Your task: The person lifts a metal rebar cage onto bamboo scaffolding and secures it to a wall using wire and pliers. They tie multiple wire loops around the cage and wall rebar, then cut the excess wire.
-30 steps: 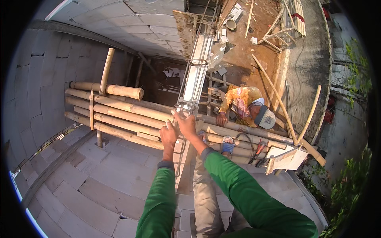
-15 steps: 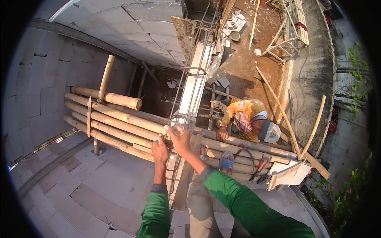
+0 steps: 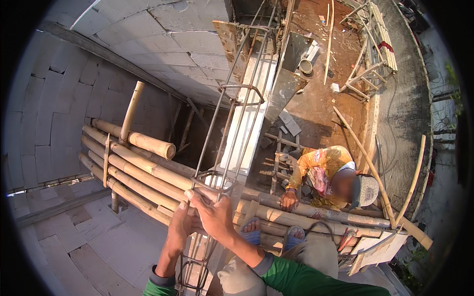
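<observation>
A long cage of steel reinforcing bars point(image 3: 242, 87) with square stirrups runs along the top of a pale, narrow wall point(image 3: 256, 74). Both of my hands are together at the cage, just below a stirrup point(image 3: 211, 174). My right hand point(image 3: 215, 217) is closed with its thumb bent on top, lying partly over the other hand's fingers. My left hand point(image 3: 179, 231) is curled beside it, thumb upward. Whatever the fingers hold is hidden between the hands. Below them, the lower end of the cage continues past my left wrist.
Bamboo poles point(image 3: 148, 166) form a platform on both sides of the cage. My sandalled feet point(image 3: 251, 232) stand on it. A co-worker in yellow point(image 3: 321, 165) leans in at the right, one hand on a pole. Red-handled pliers point(image 3: 348, 238) lie near a white board point(image 3: 380, 246).
My hands have drawn together and moved lower, the left one turning inward. My view has shifted closer to the cage, and my legs are more bent. The co-worker's head has turned.
</observation>
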Motion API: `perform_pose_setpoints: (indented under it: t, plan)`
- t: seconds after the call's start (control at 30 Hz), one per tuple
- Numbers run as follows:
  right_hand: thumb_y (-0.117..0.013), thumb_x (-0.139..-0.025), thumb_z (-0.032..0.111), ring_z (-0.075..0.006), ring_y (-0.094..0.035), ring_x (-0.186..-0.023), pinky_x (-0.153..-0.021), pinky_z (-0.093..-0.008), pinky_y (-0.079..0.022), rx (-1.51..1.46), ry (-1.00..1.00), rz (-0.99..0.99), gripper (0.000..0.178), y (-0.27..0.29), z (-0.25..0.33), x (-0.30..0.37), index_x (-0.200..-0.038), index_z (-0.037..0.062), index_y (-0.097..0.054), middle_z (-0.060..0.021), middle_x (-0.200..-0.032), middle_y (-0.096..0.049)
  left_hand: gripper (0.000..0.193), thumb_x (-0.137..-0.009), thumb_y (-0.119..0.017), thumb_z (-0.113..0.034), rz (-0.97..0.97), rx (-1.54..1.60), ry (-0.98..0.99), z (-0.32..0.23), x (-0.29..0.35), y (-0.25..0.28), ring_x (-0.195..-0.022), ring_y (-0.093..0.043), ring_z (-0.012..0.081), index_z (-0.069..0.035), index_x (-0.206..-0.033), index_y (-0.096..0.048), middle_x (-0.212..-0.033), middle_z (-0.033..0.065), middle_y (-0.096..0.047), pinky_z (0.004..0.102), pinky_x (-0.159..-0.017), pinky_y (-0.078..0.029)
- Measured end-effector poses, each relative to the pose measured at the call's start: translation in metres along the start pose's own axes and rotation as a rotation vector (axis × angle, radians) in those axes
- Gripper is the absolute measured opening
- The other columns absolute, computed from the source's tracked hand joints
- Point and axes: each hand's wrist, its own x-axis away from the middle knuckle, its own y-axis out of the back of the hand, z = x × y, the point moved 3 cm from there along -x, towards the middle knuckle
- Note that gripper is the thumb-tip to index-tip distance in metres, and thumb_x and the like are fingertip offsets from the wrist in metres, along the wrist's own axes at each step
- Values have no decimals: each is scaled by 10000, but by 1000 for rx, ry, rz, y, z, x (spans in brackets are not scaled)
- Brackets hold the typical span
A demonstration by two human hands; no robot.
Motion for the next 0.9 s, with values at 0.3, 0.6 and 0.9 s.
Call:
perform_pose_setpoints:
  t: [0.3,0.6,0.9]
  plan:
    - [-610,-1077,321,-171,-715,-920,-756,-301,-562,-523,-217,162,371,-2,-10,-14,-1199,-8,-728,-97,-1120,-738,690,-1103,-379,-565,-47,57,-90,16,1,19,-979,-715,283,9,-1459,-523,-1141,191,-701,387,-874,-581]
    - [-426,-868,26,-273,-761,-937,-877,-378,-635,-694,-26,426,566,-2,-21,-33,-1399,-119,-560,-212,-1156,-753,556,-1126,-435,-438,-208,-190,-423,3,-4,13,-1048,-671,183,45,-1317,-633,-1198,135,-706,296,-939,-524]
    - [-405,-825,0,-349,-699,-1063,-957,-454,-616,-783,6,619,595,24,-10,-24,-1401,-116,-499,-243,-1206,-660,749,-1108,-391,-573,-393,-505,-615,-3,13,-37,-646,-728,223,80,-950,-722,-750,152,-734,322,-607,-586]
